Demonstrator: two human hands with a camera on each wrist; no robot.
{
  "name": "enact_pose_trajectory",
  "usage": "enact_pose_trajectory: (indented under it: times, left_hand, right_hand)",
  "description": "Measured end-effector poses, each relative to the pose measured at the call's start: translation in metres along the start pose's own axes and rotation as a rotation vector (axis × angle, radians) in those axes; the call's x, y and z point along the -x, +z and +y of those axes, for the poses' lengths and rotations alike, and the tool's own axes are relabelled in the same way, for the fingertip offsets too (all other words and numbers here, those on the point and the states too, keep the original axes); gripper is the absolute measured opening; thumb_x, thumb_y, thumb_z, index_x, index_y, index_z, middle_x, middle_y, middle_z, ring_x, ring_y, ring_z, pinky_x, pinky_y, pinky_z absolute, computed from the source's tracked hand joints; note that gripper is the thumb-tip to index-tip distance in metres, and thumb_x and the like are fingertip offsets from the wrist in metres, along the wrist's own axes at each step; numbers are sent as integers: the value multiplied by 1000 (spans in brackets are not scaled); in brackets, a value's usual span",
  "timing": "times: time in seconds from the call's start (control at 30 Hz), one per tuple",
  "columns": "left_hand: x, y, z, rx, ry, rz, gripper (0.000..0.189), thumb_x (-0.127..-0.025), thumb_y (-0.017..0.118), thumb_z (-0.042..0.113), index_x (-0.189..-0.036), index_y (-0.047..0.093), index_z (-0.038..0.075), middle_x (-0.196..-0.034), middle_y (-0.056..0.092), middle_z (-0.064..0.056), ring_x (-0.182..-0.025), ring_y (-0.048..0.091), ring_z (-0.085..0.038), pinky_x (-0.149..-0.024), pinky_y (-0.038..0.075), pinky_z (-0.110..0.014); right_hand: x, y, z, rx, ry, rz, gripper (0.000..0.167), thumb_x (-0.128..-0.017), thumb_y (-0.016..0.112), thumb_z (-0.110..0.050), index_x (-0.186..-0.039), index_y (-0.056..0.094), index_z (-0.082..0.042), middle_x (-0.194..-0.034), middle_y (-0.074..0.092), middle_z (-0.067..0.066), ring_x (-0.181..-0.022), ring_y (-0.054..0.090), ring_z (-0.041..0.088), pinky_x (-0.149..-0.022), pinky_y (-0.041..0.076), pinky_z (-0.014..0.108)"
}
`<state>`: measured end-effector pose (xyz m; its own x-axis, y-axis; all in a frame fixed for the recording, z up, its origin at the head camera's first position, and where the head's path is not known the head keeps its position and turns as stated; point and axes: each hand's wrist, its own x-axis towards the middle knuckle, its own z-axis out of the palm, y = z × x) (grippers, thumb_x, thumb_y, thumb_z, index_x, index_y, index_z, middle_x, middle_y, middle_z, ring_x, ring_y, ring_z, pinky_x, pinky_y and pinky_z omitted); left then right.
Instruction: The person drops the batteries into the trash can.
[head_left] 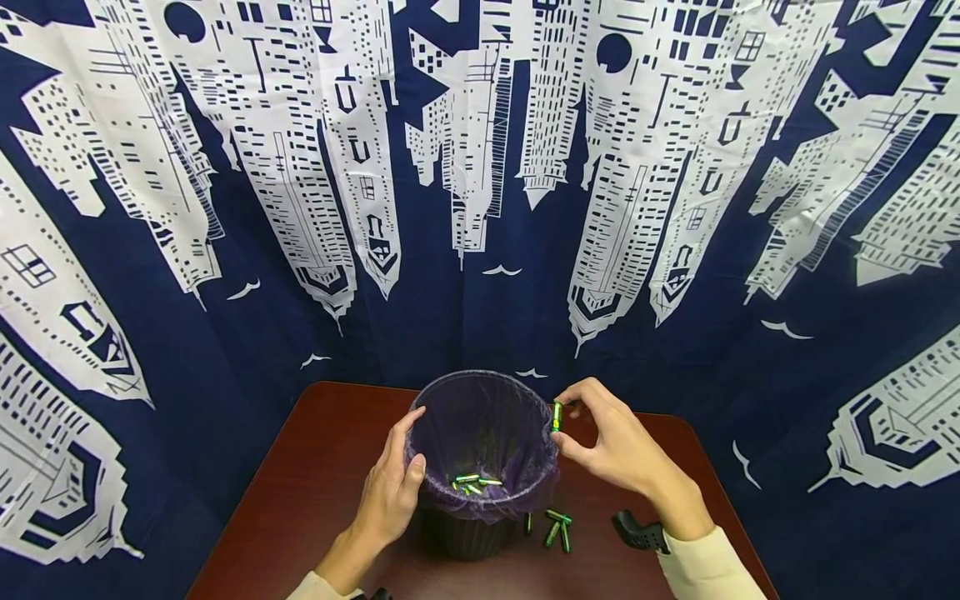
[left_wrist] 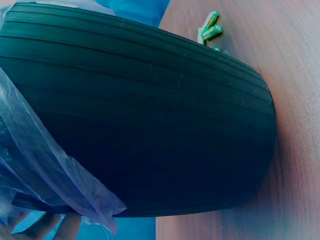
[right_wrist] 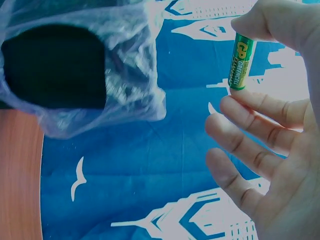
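Observation:
A black ribbed trash bin (left_wrist: pixel 150 120) stands on the table, lined with a translucent purple bag (head_left: pixel 536 492) folded over its rim. My left hand (head_left: pixel 390 483) holds the bin at its left rim, thumb on the near side and fingers along the side. Beside the right rim, my right hand (head_left: pixel 611 437) pinches a green and gold battery (right_wrist: pixel 241 62) upright between thumb and index finger; its other fingers are spread. Inside the bin lie several similar batteries (head_left: pixel 468 478). More loose batteries (head_left: pixel 558 517) lie on the table right of the bin.
The reddish-brown wooden table (head_left: pixel 315 450) extends on both sides of the bin. Behind it hangs a dark blue curtain (head_left: pixel 465 325) printed with white upside-down buildings and birds. A black strap (head_left: pixel 637 531) sits at the right wrist.

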<state>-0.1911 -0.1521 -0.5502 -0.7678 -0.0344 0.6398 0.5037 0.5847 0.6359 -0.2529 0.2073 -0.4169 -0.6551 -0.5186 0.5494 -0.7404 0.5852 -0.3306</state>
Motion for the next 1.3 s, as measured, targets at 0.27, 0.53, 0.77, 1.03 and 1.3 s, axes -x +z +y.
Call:
enact_pose_trajectory:
  times: [0.27, 0.53, 0.77, 1.03, 1.3]
  left_hand:
    - [1, -1, -2, 5, -19, -11, 69, -122, 36, 62, -178, 46, 22, -178, 56, -10, -90, 69, -20, -60, 52, -31]
    - [4, 0, 0, 6, -10, 7, 71, -122, 34, 63, -177, 47, 20, -176, 58, -12, -98, 71, -23, -63, 55, -34]
    - [1, 0, -1, 5, -14, -1, 69, -122, 35, 63, -177, 46, 23, -177, 57, -10, -98, 73, -26, -63, 56, -34]
    - [2, 1, -1, 13, -26, -14, 69, -122, 36, 62, -177, 46, 22, -177, 57, -12, -92, 69, -20, -61, 53, -32]
    - [0, 1, -2, 8, -16, -7, 73, -122, 32, 66, -177, 46, 21, -178, 56, -11, -101, 74, -31, -63, 56, -34]
  right_hand:
    - [-20, 8, -14, -5, -11, -73, 43, -94, 95, -23, -129, 71, -20, -120, 71, -2, -105, 66, 13, -92, 59, 34]
    - [-38, 11, -25, 9, -16, -148, 42, -97, 91, -32, -132, 70, -21, -114, 67, 0, -89, 65, 16, -77, 54, 27]
    - [-52, 9, -32, 24, -2, -177, 42, -96, 90, -34, -131, 70, -23, -113, 69, 0, -75, 62, 7, -72, 54, 26]
    - [-61, 8, -37, 52, -4, -219, 38, -98, 89, -36, -129, 72, -23, -118, 69, -6, -102, 65, 11, -84, 58, 33]
    - [-72, 9, -40, 43, -7, -243, 38, -99, 88, -38, -130, 73, -21, -118, 70, -8, -103, 66, 9, -89, 61, 36]
